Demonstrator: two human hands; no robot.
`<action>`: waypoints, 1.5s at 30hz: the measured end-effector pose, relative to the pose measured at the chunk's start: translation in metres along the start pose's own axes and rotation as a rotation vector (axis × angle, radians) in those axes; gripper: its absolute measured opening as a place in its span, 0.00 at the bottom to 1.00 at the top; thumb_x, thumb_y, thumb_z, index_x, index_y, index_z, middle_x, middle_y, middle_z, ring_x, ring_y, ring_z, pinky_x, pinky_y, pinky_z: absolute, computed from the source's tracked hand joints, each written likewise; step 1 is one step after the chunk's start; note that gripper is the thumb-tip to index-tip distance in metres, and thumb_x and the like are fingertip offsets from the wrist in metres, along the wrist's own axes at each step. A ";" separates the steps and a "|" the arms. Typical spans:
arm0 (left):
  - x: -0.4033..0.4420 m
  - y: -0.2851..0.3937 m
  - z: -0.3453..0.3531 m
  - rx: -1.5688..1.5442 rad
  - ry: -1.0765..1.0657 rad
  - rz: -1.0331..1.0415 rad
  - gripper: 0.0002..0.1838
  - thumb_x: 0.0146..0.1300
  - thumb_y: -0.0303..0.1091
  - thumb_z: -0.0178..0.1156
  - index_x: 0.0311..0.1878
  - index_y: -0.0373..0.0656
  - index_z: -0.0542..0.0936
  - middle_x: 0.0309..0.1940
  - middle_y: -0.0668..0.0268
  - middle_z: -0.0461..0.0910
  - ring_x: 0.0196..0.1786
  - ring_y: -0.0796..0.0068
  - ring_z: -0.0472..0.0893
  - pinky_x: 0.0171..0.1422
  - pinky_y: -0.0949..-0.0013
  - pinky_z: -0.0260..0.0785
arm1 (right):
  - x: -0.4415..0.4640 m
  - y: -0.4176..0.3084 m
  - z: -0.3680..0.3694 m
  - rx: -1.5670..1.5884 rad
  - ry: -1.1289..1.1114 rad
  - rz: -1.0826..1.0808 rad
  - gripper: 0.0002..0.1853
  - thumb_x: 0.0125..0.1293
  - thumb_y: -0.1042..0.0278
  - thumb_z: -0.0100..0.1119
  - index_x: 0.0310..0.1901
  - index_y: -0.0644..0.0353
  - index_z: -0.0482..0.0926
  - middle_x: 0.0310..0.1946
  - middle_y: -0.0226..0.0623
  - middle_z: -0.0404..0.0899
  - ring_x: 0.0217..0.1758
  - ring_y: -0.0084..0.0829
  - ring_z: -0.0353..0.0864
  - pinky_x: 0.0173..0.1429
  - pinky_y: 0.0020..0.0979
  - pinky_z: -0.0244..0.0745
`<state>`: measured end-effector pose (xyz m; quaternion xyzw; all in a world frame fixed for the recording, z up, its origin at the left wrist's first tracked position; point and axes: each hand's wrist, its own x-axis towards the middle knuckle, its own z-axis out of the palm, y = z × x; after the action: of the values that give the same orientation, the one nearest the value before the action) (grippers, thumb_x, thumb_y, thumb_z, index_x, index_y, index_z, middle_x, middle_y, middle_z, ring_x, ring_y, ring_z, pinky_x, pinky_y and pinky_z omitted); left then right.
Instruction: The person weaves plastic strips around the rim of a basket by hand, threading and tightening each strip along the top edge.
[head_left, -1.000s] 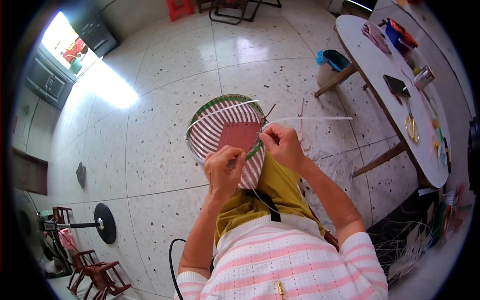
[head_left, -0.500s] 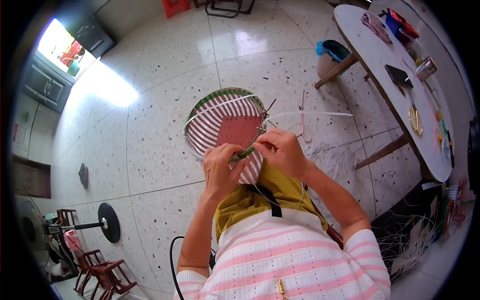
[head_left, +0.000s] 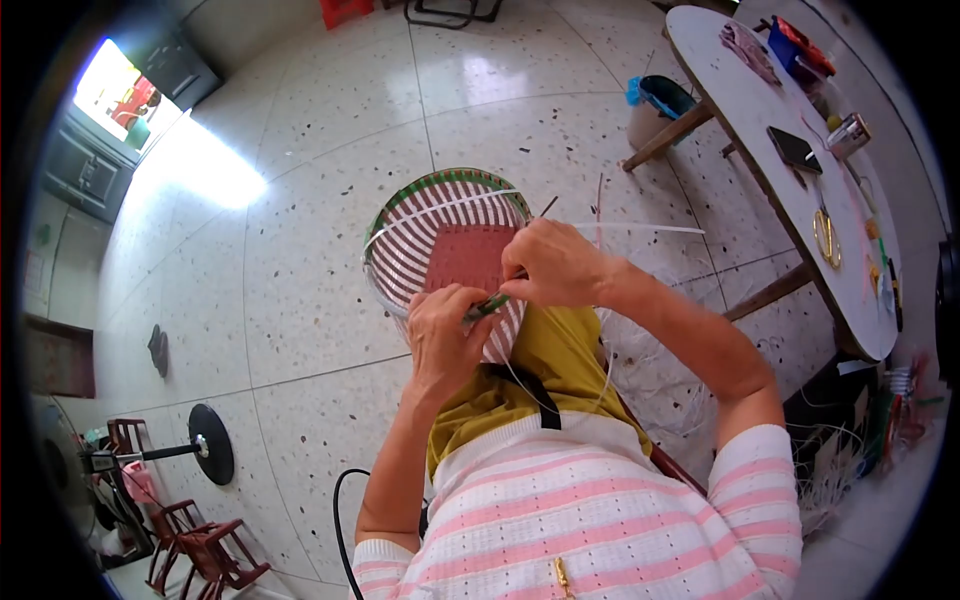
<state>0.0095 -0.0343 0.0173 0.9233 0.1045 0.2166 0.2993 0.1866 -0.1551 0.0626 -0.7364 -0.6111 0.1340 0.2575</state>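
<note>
A woven basket [head_left: 395,245], striped white and brownish red with a plain red bottom and a green band along its rim, leans open side up at my lap. My left hand [head_left: 445,325] is closed on the near part of its rim, thumb and fingers on either side. At the right side of the rim, my right hand [head_left: 553,262] is closed with curled fingers; what they pinch is hidden. A thin dark stick [head_left: 549,206] pokes out above that hand. One white strip [head_left: 445,205] crosses the basket's mouth, and another white strip [head_left: 650,228] reaches out to the right.
On the right stands a white table [head_left: 745,120] with a phone [head_left: 794,149], yellow-handled scissors [head_left: 826,238] and a can [head_left: 849,136]. A bin [head_left: 655,112] is beside its leg. Loose pale strips [head_left: 670,370] litter the floor. Small wooden chairs [head_left: 215,550] sit lower left.
My right hand has moved up and away from my left along the rim, its elbow swinging outward. My left hand keeps its hold. The view has shifted slightly.
</note>
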 end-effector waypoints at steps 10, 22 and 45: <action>0.002 -0.003 0.001 -0.012 -0.005 -0.001 0.13 0.50 0.29 0.72 0.40 0.43 0.82 0.35 0.63 0.84 0.42 0.58 0.82 0.51 0.59 0.65 | 0.019 -0.009 -0.008 -0.281 -0.095 -0.149 0.10 0.49 0.69 0.66 0.19 0.65 0.78 0.22 0.51 0.78 0.30 0.51 0.82 0.37 0.45 0.77; 0.004 -0.003 0.000 0.024 -0.009 -0.047 0.13 0.50 0.30 0.73 0.40 0.44 0.84 0.34 0.65 0.85 0.41 0.61 0.84 0.51 0.61 0.65 | 0.013 0.005 -0.012 -0.280 -0.154 -0.200 0.03 0.53 0.74 0.62 0.27 0.64 0.83 0.24 0.46 0.82 0.33 0.47 0.86 0.41 0.42 0.79; 0.006 -0.010 -0.008 -0.042 -0.025 -0.092 0.17 0.47 0.27 0.75 0.42 0.46 0.82 0.35 0.68 0.87 0.39 0.66 0.85 0.53 0.64 0.65 | 0.005 0.026 0.008 0.097 -0.098 -0.400 0.08 0.68 0.69 0.61 0.47 0.49 0.84 0.34 0.36 0.73 0.35 0.40 0.79 0.38 0.38 0.73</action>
<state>0.0101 -0.0207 0.0195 0.9136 0.1387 0.1933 0.3296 0.2050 -0.1512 0.0425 -0.5798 -0.7497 0.1454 0.2841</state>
